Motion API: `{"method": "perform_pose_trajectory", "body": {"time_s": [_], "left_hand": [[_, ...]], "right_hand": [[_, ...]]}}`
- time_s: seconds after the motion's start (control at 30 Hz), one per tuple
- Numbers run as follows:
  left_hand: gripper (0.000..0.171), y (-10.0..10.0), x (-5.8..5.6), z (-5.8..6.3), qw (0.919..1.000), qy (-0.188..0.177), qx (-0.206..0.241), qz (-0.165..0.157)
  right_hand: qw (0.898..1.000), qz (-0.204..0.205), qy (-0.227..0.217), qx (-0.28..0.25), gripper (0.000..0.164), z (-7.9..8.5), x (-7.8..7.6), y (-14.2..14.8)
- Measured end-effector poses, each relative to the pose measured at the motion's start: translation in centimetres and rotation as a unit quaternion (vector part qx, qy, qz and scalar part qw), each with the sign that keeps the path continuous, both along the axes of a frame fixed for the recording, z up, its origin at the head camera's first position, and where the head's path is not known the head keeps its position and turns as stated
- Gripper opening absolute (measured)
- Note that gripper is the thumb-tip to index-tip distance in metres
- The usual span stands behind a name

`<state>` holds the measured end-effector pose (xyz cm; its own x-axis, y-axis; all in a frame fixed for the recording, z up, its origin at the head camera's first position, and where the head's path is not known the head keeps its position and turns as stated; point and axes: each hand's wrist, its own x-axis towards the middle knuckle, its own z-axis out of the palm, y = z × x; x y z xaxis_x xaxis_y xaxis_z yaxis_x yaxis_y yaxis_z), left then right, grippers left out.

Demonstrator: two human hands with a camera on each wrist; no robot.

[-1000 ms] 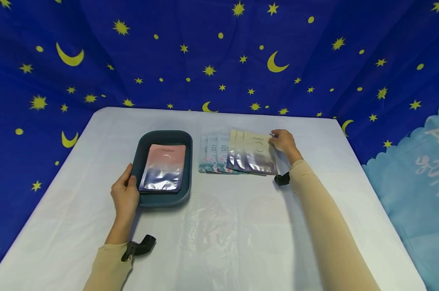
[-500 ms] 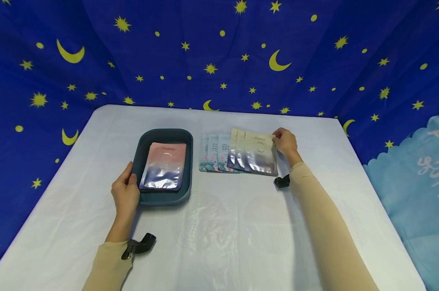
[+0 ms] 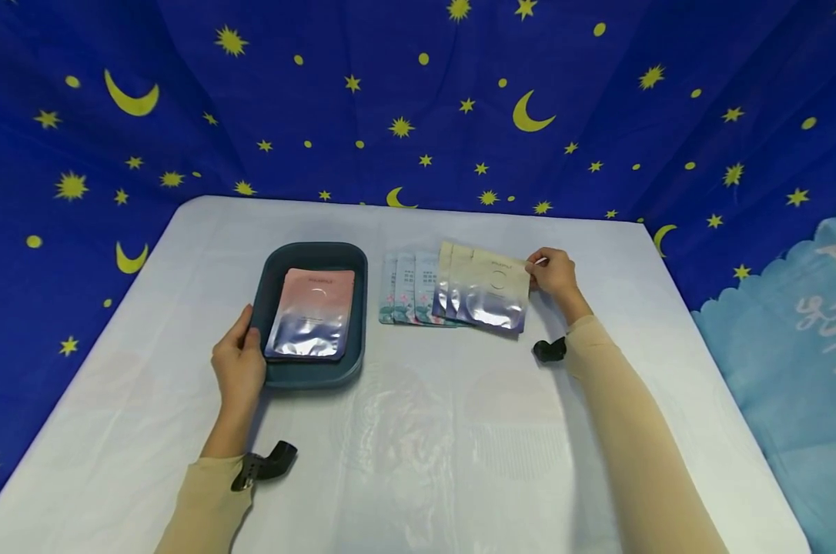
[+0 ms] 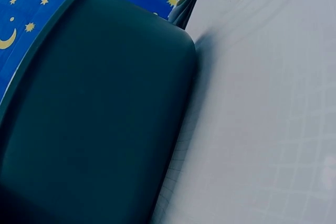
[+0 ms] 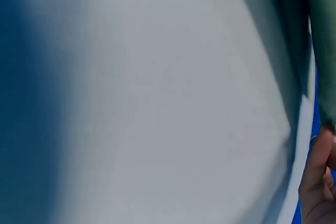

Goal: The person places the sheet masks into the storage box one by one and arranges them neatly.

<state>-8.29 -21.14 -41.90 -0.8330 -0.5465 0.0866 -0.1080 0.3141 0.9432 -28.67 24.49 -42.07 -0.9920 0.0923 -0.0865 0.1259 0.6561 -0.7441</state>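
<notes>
My left hand grips the left side of a dark teal plastic bin, its thumb at the rim. Pink-to-blue foil sheet mask packets lie stacked inside. At the right, my right hand pinches the upper right edge of the front cream-to-purple sheet mask packet, which lies askew over two similar ones. The bin's outer wall fills much of the left wrist view. In the right wrist view, fingers hold a packet's edge at the far right.
Light blue packets with a floral print lie fanned out, partly under the cream ones. Everything rests on a white-covered table. A blue star-patterned cloth hangs behind, and a light blue cloth is at the right.
My right hand has shifted slightly right, and the front cream packet in its pinch has turned askew from the other two. My left hand stays on the bin.
</notes>
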Motion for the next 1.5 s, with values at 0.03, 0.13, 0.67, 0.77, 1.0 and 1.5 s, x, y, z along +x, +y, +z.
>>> {"method": "perform_pose_trajectory", "body": {"time_s": [0.03, 0.13, 0.67, 0.77, 1.0, 1.5], "left_hand": [[0.043, 0.0, 0.0, 0.0, 1.0, 0.002, -0.001, 0.0], [0.043, -0.1, 0.0, 0.0, 1.0, 0.006, -0.004, 0.002], [0.043, 0.1, -0.1, 0.3, 1.0, -0.001, 0.007, 0.005], [0.043, 0.0, -0.2, 0.3, 1.0, -0.002, 0.006, 0.007], [0.043, -0.1, 0.0, 0.2, 1.0, -0.007, 0.003, 0.004], [0.044, 0.0, 0.2, 0.0, 0.9997, -0.018, -0.013, 0.008]], "right_hand": [[1.0, -0.003, -0.003, -0.018, 0.014, 0.2, 0.1, 0.0], [0.998, -0.011, -0.001, -0.066, 0.018, 1.2, 0.4, -0.4], [0.96, 0.042, 0.057, -0.27, 0.008, 9.1, 1.7, -11.1], [0.957, 0.08, 0.063, -0.272, 0.011, 9.8, 2.4, -14.6], [0.963, 0.154, 0.037, -0.217, 0.009, 9.2, 4.0, -21.8], [0.964, 0.235, 0.075, -0.095, 0.018, 5.4, 5.7, -27.7]]}}
